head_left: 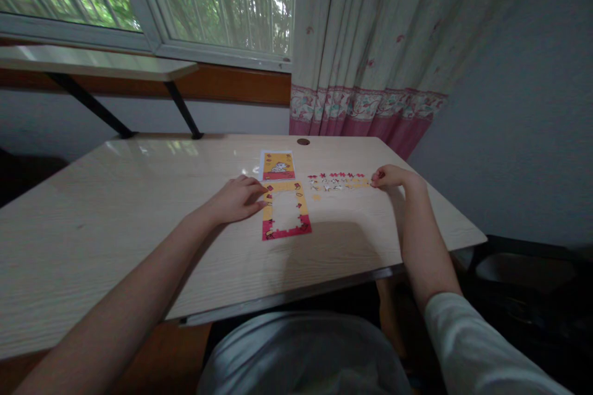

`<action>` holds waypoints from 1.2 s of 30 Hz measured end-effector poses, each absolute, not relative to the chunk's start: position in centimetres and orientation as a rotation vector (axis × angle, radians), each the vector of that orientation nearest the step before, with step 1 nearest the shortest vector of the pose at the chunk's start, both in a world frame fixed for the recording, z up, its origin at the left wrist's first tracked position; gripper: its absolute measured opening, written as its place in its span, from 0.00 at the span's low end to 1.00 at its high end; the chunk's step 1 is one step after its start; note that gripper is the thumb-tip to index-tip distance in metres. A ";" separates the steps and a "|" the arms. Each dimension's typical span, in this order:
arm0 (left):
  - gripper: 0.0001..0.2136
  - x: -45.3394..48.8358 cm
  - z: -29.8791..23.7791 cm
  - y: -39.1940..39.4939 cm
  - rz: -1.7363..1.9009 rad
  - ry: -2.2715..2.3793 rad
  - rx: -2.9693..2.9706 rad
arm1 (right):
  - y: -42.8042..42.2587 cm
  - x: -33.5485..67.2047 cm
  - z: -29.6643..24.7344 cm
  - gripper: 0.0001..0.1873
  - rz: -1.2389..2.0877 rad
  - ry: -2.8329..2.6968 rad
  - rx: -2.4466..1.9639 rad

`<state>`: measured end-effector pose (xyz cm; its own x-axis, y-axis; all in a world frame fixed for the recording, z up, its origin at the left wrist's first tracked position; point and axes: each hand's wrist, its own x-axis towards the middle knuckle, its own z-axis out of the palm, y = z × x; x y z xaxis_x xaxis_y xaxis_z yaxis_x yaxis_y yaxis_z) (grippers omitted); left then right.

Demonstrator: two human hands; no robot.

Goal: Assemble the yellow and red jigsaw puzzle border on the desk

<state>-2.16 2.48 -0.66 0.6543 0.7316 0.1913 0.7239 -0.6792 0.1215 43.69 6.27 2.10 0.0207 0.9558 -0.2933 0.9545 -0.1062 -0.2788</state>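
Observation:
A jigsaw frame point(303, 206), yellow above and red below with its border pieces joined, lies on the table around a bare middle. My left hand point(241, 199) rests at its left edge, thumb and fingers apart, fingertips touching the border. Just beyond the frame is a picture card point(278, 166) showing a white animal on yellow and red. To the right, loose puzzle pieces point(340, 182) lie in rows of red, white and yellow. One yellow piece point(316, 197) sits below them. At the rows' right end, my right hand point(388, 177) is pinched closed; whatever its fingertips hold is too small to make out.
The light wooden table point(222, 271) has a round cable hole point(303, 142) at the back. A raised shelf point(115, 65) on dark legs stands at the back left. Behind are a window point(222, 0) and a floral curtain point(365, 43). A dark chair point(523, 253) is at the right.

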 end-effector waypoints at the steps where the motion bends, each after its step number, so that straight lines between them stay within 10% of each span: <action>1: 0.18 -2.2 -0.7 2.5 0.349 1.246 2.827 | 6.4 43.6 2.1 0.09 0.645 -2.116 -2.231; 36: 0.20 -2.5 -1.6 3.2 0.383 1.201 2.861 | 6.9 42.7 1.6 0.09 0.772 -2.142 -2.198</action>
